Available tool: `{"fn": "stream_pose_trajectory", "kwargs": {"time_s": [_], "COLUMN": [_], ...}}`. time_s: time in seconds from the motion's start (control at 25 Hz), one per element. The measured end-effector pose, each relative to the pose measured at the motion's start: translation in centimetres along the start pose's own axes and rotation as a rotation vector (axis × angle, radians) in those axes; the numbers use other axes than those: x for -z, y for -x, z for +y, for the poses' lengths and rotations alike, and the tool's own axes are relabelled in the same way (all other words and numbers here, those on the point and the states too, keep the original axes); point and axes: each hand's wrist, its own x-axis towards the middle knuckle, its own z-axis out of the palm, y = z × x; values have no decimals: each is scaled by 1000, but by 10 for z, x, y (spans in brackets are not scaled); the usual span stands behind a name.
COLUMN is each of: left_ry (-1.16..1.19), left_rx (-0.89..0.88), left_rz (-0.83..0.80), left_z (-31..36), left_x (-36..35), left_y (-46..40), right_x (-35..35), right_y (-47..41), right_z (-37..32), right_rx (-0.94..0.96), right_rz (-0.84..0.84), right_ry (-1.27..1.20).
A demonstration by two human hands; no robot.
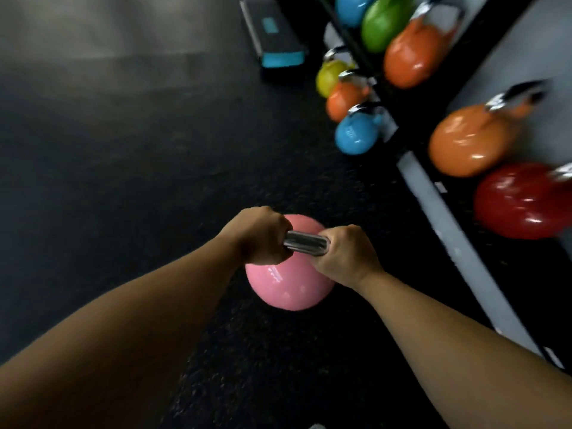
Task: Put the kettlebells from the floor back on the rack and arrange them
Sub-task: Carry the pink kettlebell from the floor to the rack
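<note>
- A dark rubber gym floor [123, 181] fills most of the frame, with a black-and-teal step platform [272, 35] lying at its far edge.
- A black rack [402, 119] runs along the right side, its pale shelf edge [448, 230] angling toward the viewer; a green kettlebell [382, 24], a large orange kettlebell [411, 57], a second orange kettlebell [470, 140] and a red kettlebell [523, 202] sit on it, all motion-blurred.
- Lower on the same side, a yellow kettlebell [329, 77], a small orange kettlebell [343, 100] and a blue kettlebell [356, 134] stand close together; whether they rest on the floor or on a low shelf cannot be told.
- The pink kettlebell [288, 283], glossy and round with a bare steel handle [306, 243], is at centre frame over the floor, near the rack but apart from it; whether it is lifted clear or resting on the floor cannot be told.
- Judged by its solid build and the two-handed hold, it is heavy, rigid and unlikely to be harmed by contact; the smooth shell looks slippery, so the handle is the sound place to take it.
- The left hand [260, 236] is closed in a full fist around the handle's left end.
- The right hand [343, 255] is wrapped tight around the right end, with bare steel showing between the two hands.
</note>
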Motion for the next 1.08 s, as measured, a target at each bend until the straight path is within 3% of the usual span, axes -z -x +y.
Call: {"fn": "stream_pose_trajectory", "kwargs": {"time_s": [0.28,0.64,0.76,0.96,1.08], "left_ry": [-141,-166,-118,-201,-215], "left_rx": [-391,-862,-898,-1029,-1000], "left_rz": [37,108,15,10,-23], "left_z": [192,398,449,505,528], "left_x": [45,25,14,-11,-25], "left_y": [-149,-275,-308,-351,-373], "right_x": [160,255,269,274,270], "right_y": [39,114,133,144,142], "right_z": [159,309,343,393,418], "right_rx": [-236,-620,-743,-921,-985], "right_rz": [225,477,541,596,629], "right_ry": [52,271,285,216,176]}}
